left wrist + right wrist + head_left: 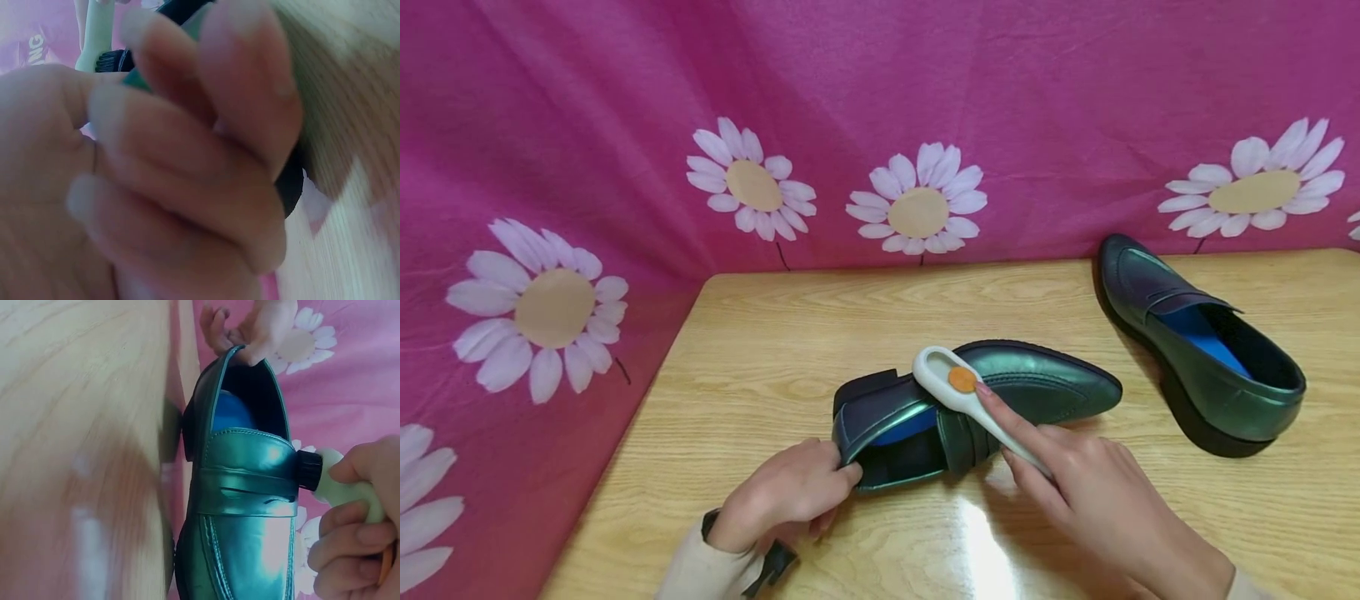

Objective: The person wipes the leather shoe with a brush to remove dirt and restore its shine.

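A dark green metallic loafer (1037, 379) lies tilted on its side on the table, its blue-lined opening facing me. My left hand (790, 492) pinches its rim at the heel end; the left wrist view shows those curled fingers (187, 144) up close. In my right hand (1090, 492) is a white-handled brush (943, 387) with an orange button, the index finger stretched along it up to the button. The right wrist view shows the brush's short black bristles (309, 470) against the side of the loafer (250, 487), near its strap.
A matching loafer (1202, 350) stands upright at the right, toe toward the back. The wooden table (760, 325) ends at a pink cloth (1037, 100) with white daisies, which hangs behind it and along the left side.
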### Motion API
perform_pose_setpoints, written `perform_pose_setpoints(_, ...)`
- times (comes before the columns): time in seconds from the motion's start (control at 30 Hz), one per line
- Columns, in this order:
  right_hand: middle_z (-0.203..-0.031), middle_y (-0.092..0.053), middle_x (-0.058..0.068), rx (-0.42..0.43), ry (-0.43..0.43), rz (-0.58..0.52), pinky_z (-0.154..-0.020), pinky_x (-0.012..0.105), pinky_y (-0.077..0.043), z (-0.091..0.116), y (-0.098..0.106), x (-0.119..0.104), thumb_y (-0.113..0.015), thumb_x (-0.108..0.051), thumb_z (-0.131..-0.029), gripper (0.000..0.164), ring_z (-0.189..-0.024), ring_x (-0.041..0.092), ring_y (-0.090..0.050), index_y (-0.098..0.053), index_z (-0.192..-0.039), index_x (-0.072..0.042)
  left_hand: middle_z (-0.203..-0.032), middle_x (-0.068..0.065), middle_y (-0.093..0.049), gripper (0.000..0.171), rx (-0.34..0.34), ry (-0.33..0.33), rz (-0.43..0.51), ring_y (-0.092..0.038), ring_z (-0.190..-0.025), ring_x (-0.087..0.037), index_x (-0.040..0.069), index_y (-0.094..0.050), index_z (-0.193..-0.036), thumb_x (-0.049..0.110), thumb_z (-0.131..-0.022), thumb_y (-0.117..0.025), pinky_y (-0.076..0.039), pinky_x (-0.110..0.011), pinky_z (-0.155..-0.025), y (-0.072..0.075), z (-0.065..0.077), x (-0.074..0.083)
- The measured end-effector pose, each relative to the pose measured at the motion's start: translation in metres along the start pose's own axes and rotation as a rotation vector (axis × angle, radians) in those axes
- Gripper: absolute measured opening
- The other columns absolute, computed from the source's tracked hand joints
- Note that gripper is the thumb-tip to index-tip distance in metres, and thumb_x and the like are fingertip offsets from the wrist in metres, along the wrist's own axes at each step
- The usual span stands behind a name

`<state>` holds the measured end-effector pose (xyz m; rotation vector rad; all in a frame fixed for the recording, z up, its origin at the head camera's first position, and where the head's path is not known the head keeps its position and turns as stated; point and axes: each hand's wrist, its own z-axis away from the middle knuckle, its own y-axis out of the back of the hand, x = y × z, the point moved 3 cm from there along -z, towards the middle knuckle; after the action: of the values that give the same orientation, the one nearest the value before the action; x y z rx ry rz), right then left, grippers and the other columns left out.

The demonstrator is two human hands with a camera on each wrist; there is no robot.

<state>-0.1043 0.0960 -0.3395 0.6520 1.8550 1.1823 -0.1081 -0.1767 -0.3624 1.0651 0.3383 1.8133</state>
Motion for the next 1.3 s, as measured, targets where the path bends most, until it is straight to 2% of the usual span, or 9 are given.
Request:
perform_pose_setpoints(0.2,-0.062,-0.034,-0.015,0.016,-0.009,-0.017,-0.048,0.021,-0.03,-0.003,0.001,0.007,-0.065,-0.019,-0.09,0.073,-0.05,-0.001,-0.03,-0.029,-0.151,-0.035,-0.043,-0.004,-0.05,0.053,-0.011,0.011,0.005,-0.043,-0.037,-0.018,0.007,-0.058,-0.053,0.03,-0.098,-0.045,-0.029,-0.028,-0.047,0.001,0.0,0.0)
perform_pose_setpoints(0.43,-0.062,-0.035,-0.012,0.087,-0.051,0.053,-0.05,0.026,-0.031,-0.003,0.005,0.022,-0.067,-0.02,-0.089,0.07,-0.052,0.004,-0.033,-0.034,-0.15,-0.029,-0.043,-0.004,-0.051,0.054,-0.017,0.004,-0.037,-0.051,-0.042,-0.022,0.007,-0.058,-0.051,0.031,-0.098,-0.046,-0.031,-0.029,-0.05,-0.001,0.0,0.0)
perform_pose_setpoints(0.53,-0.062,-0.035,-0.012,0.077,-0.048,0.037,-0.05,0.025,-0.032,-0.004,0.005,0.02,-0.067,-0.02,-0.089,0.07,-0.052,0.004,-0.032,-0.034,-0.15,-0.029,-0.043,-0.003,-0.05,0.053,-0.01,0.004,-0.035,-0.051,-0.043,-0.022,0.008,-0.058,-0.051,0.031,-0.098,-0.046,-0.031,-0.029,-0.051,0.0,0.0,0.0)
perform_pose_setpoints(0.77,-0.063,-0.032,-0.018,0.035,0.084,-0.045,-0.051,0.02,-0.033,0.001,0.001,0.002,-0.068,-0.016,-0.087,0.071,-0.051,-0.003,-0.029,-0.036,-0.149,-0.028,-0.043,-0.003,-0.049,0.055,-0.055,0.036,-0.065,-0.047,-0.04,-0.018,0.007,-0.058,-0.051,0.032,-0.098,-0.048,-0.031,-0.029,-0.051,-0.005,0.0,-0.001)
perform_pose_setpoints(0.93,-0.061,-0.03,-0.018,-0.039,0.073,-0.016,-0.051,0.02,-0.032,0.003,0.0,-0.006,-0.067,-0.018,-0.088,0.072,-0.051,-0.003,-0.028,-0.034,-0.149,-0.032,-0.042,-0.001,-0.046,0.054,-0.051,0.032,-0.107,-0.045,-0.038,-0.016,0.006,-0.057,-0.052,0.032,-0.098,-0.049,-0.034,-0.028,-0.05,-0.008,0.0,-0.003)
perform_pose_setpoints(1.17,-0.058,-0.028,-0.014,0.083,-0.001,0.126,-0.046,0.024,-0.026,0.002,0.008,-0.004,-0.067,-0.022,-0.086,0.068,-0.047,0.003,-0.025,-0.039,-0.147,-0.032,-0.042,0.0,-0.044,0.048,-0.015,0.011,-0.13,-0.04,-0.036,-0.015,0.006,-0.055,-0.057,0.032,-0.097,-0.049,-0.035,-0.028,-0.05,-0.011,0.0,-0.002)
perform_pose_setpoints(1.23,-0.058,-0.029,-0.012,0.085,-0.022,0.139,-0.045,0.026,-0.027,0.001,0.008,-0.003,-0.068,-0.023,-0.087,0.068,-0.047,0.004,-0.026,-0.039,-0.147,-0.032,-0.044,-0.001,-0.043,0.047,-0.002,0.001,-0.151,-0.04,-0.038,-0.016,0.007,-0.053,-0.056,0.032,-0.096,-0.05,-0.036,-0.028,-0.05,-0.012,0.0,-0.001)
perform_pose_setpoints(1.3,-0.058,-0.029,-0.012,0.103,0.003,0.133,-0.045,0.026,-0.026,0.0,0.005,-0.006,-0.069,-0.022,-0.085,0.068,-0.046,0.003,-0.026,-0.04,-0.147,-0.03,-0.047,-0.001,-0.044,0.047,0.003,0.011,-0.175,-0.041,-0.039,-0.016,0.008,-0.052,-0.056,0.033,-0.096,-0.052,-0.036,-0.028,-0.05,-0.013,0.001,0.0)
